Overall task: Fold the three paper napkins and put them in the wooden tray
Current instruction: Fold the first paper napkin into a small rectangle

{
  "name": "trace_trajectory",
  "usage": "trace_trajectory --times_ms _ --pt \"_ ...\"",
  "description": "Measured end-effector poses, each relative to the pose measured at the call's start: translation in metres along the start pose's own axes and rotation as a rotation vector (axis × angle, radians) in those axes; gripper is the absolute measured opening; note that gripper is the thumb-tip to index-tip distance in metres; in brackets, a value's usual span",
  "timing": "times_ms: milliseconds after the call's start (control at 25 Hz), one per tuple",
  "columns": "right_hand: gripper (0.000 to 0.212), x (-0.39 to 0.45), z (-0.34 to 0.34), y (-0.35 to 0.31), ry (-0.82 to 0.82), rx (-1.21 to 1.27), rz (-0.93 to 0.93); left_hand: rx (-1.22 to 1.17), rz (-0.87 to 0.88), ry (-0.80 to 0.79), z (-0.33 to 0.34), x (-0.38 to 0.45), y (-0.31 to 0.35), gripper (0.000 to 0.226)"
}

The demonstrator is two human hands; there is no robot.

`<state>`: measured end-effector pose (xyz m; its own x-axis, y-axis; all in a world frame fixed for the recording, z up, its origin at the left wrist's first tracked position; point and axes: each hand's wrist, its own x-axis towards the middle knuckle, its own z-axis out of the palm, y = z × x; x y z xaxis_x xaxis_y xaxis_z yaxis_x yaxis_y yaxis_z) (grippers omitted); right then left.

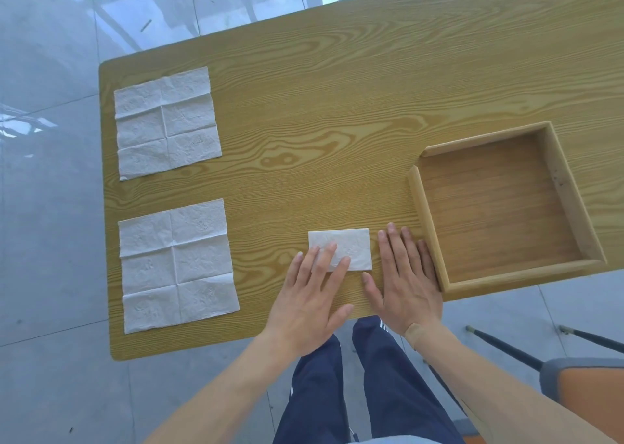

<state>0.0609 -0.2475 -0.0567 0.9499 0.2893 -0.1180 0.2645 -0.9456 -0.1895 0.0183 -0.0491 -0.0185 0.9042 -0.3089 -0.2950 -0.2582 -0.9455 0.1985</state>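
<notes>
1. Napkin number one, the folded napkin (341,249), lies as a small rectangle on the bench (337,106), under the fingertips of the left hand (309,303).
2. The left grip is flat and apart, fingers spread, and it clamps nothing; it only presses the near left corner of the paper.
3. The right hand (407,283) rests flat just to the right of the napkin, also apart and empty, with its outer edge against the near left wall of the wooden tray (427,221).
4. The tray is empty inside, so I judge that the step in hand is to finish the crease and then carry this napkin over to the tray.
5. To do it well, I think the left fingers should slide along the fold with even pressure, because thin paper springs up easily.
6. For the lift, a light pinch on the folded edge is better than on the loose edges, otherwise the layers can fall open.
7. Far to the left of both hands, the far unfolded napkin (167,123) and the near unfolded napkin (177,264) lie flat and wait.
</notes>
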Motion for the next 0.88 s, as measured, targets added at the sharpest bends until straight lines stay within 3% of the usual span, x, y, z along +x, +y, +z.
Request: trace_trajectory --times_ms 480,880 --pt "0.076 -0.002 0.002 0.001 0.004 0.000 0.011 0.032 -0.152 -0.020 -0.004 0.037 -0.030 0.070" --pt "0.077 -0.001 -0.004 0.001 -0.044 0.028 -0.007 -0.014 -0.141 0.026 -0.018 0.044 -0.038 0.068"
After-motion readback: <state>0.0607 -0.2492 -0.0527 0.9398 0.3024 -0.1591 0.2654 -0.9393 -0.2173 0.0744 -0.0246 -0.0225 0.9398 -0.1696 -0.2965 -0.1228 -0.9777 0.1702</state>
